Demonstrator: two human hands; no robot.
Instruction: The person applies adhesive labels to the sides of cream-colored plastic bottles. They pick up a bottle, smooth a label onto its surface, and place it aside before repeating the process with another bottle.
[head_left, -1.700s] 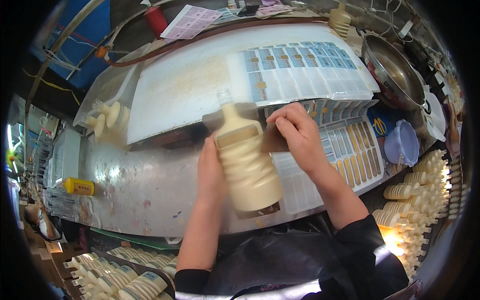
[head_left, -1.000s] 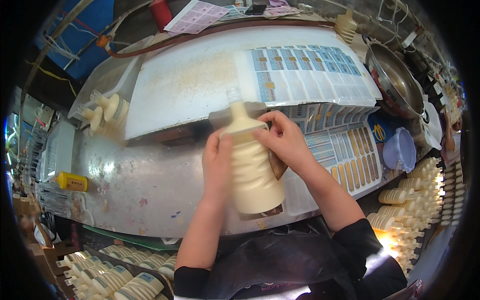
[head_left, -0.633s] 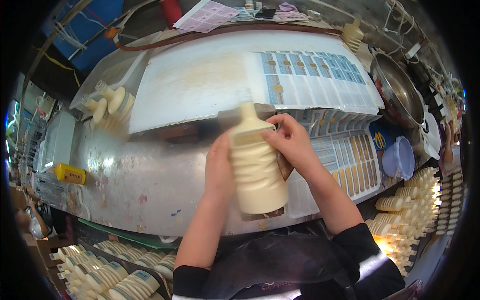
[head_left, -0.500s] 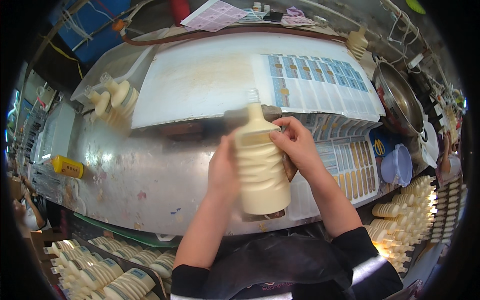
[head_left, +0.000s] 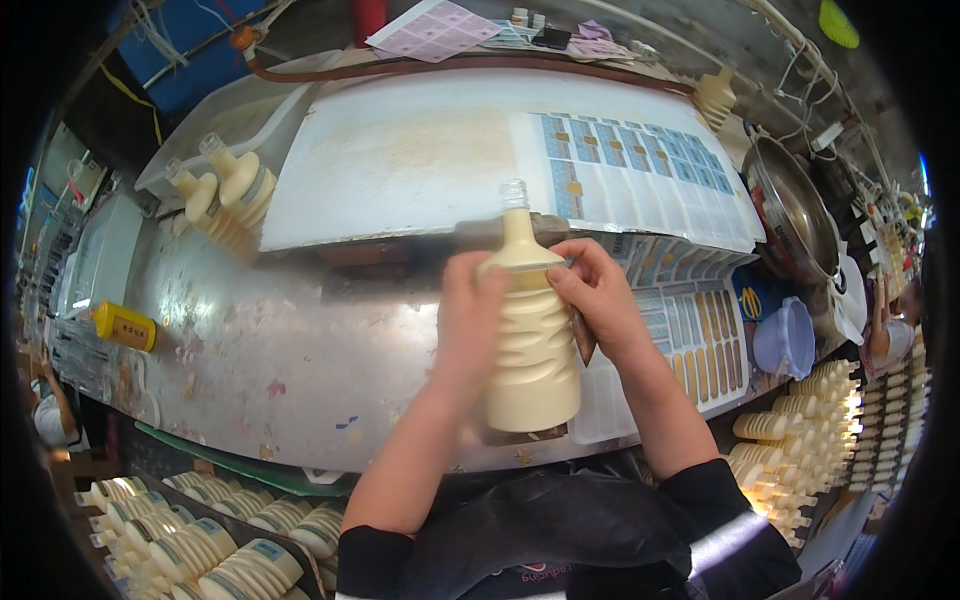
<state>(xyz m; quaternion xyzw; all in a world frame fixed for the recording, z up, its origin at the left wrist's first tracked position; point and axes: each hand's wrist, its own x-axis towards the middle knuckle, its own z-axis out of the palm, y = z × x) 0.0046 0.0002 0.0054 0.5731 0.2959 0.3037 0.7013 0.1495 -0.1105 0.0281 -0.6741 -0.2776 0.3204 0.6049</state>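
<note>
A cream-coloured glass bottle (head_left: pixel 533 345) with wavy ridges and a clear threaded neck is in front of me, its neck pointing away. Around its shoulder runs a narrow gold and silver label strip (head_left: pixel 530 277). My right hand (head_left: pixel 603 298) is closed at the bottle's right shoulder, thumb pressed on the strip's right end. On the left shoulder is my left hand (head_left: pixel 470 315), its fingers smeared by motion. Brown wooden pieces (head_left: pixel 582 335) show beside and under the bottle, which hides most of them.
Sheets of blue labels (head_left: pixel 640 150) lie on the white board (head_left: pixel 400 150); strip labels (head_left: pixel 705 340) sit at right. Two cream bottles (head_left: pixel 240 185) and a yellow bottle (head_left: pixel 125 327) are at left. A purple bucket (head_left: pixel 785 338) and metal basin (head_left: pixel 790 200) are right; bottle rows (head_left: pixel 250 570) flank me.
My left hand has moved up and right, from the bottle's left side onto its shoulder at the strip. The right hand keeps nearly the same place.
</note>
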